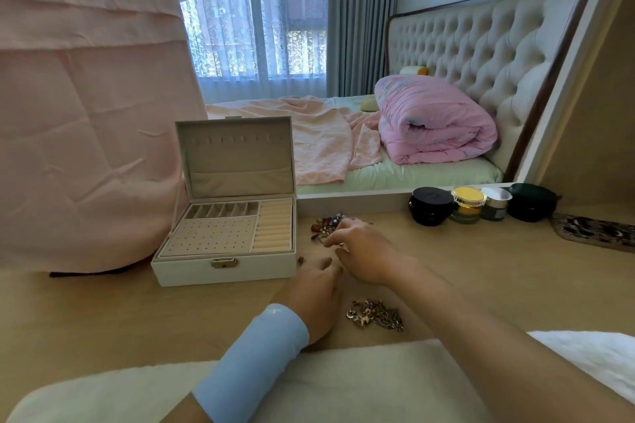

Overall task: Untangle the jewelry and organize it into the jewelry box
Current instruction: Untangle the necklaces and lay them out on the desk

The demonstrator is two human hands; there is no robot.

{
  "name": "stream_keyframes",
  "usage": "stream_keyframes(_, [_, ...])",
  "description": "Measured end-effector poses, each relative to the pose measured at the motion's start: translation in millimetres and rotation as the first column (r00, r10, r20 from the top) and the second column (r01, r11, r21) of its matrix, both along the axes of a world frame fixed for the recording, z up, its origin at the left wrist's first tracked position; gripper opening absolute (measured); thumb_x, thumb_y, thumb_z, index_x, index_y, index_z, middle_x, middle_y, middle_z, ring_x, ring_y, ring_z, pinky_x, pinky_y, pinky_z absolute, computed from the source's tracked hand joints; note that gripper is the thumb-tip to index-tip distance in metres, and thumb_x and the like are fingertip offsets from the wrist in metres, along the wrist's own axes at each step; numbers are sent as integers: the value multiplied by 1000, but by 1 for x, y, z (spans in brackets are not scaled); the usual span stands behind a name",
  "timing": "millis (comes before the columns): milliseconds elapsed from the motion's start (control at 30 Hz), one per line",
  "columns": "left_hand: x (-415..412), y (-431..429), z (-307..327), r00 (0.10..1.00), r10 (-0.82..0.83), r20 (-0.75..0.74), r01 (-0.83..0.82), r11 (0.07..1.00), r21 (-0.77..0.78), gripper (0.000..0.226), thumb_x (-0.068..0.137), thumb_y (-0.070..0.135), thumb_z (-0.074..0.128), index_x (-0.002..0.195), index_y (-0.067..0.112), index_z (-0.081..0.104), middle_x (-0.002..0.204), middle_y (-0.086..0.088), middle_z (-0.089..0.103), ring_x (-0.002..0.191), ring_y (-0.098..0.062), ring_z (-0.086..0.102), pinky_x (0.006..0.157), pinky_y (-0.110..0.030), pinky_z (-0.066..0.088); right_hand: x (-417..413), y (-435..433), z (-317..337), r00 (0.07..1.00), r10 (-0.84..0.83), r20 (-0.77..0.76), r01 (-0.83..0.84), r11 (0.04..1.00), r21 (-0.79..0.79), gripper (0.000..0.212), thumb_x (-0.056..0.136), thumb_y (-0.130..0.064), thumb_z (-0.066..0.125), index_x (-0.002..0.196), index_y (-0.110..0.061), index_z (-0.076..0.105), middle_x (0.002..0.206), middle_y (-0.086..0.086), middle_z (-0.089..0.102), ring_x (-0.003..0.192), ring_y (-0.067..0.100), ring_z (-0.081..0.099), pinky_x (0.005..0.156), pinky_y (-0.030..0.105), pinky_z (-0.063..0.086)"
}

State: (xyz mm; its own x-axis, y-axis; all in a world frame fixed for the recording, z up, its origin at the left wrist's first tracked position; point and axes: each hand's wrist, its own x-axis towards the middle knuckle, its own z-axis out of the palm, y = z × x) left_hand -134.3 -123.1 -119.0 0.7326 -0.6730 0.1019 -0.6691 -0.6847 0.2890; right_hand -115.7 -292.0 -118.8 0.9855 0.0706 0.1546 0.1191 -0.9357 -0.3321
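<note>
Digging right grip [364, 251] fingers into tangled jewelry [324, 225], clamped on it | left grip [314, 292] curled just beside, can't tell if holding | open jewelry box [223, 271] left of both grips

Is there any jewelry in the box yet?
No, the box shows only bare compartments, while the jewelry lies on the table beside it.

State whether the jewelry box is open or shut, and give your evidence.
The box is open: its lid stands upright, baring the tray of slots and ring rolls.
</note>
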Motion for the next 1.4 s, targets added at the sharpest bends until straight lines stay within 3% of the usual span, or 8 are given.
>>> stream_keyframes(100, [15,22,23,981,28,193,2,988,-156,24,92,18,55,110,25,70,110,2,63,102,-20,55,79,-26,41,8,23,8,998,38,-57,-36,999,37,25,95,-32,61,119,-29,69,112,-6,59,106,17,56,91,37,49])
stream_keyframes(167, [32,33,31,947,127,294,-58,971,-232,18,84,16,65,99,22,72,101,0,64,99,-24,56,78,-30,41,14,37,7,995,41,-88,-40,999,13,27,95,-36,60,120,-30,68,102,-10,55,102,16,57,81,33,47])
stream_keyframes(367, [54,48,16,945,204,254,-173,975,-139,43,93,36,54,135,30,52,144,4,46,135,-18,35,108,-34,31,28,47,1,998,-37,-48,34,997,-72,24,97,-40,61,116,-29,71,117,-4,66,109,18,61,84,33,51])
stream_keyframes(633, [51,37,15,947,182,265,-163,982,-92,46,95,36,47,140,29,45,150,4,37,141,-17,24,114,-35,22,38,16,10,989,-140,46,141,990,-30,28,94,-38,67,121,-33,70,114,-6,59,103,18,61,79,31,46])
stream_keyframes(867, [11,11,14,980,-182,86,198,947,-253,16,92,25,57,104,26,69,103,8,61,92,-11,56,86,-33,50,-39,-14,23,999,-48,20,48,999,-19,17,98,-30,61,107,-33,75,94,-20,57,90,4,58,77,23,44])
stream_keyframes(1033, [-18,1,-12,918,-396,17,396,913,-95,32,94,29,54,124,26,66,126,10,60,112,-10,55,102,-21,41,-104,-25,6,998,-52,19,52,999,5,15,96,-31,63,103,-35,76,93,-22,60,79,-4,54,73,19,44])
stream_keyframes(1200, [-17,9,-17,924,-377,73,376,926,19,47,93,48,43,135,32,57,137,8,53,121,-15,48,106,-28,39,-131,-26,-14,999,29,-24,-29,999,27,38,95,-30,51,129,-36,66,129,-20,61,117,1,51,100,26,44])
stream_keyframes(1400, [-10,23,-16,941,-337,22,336,942,25,55,85,66,31,130,46,57,150,12,40,132,-13,41,110,-28,32,-130,-23,-13,984,-54,-170,15,975,-220,57,105,-50,33,159,-35,20,167,-17,12,153,3,5,124,34,8])
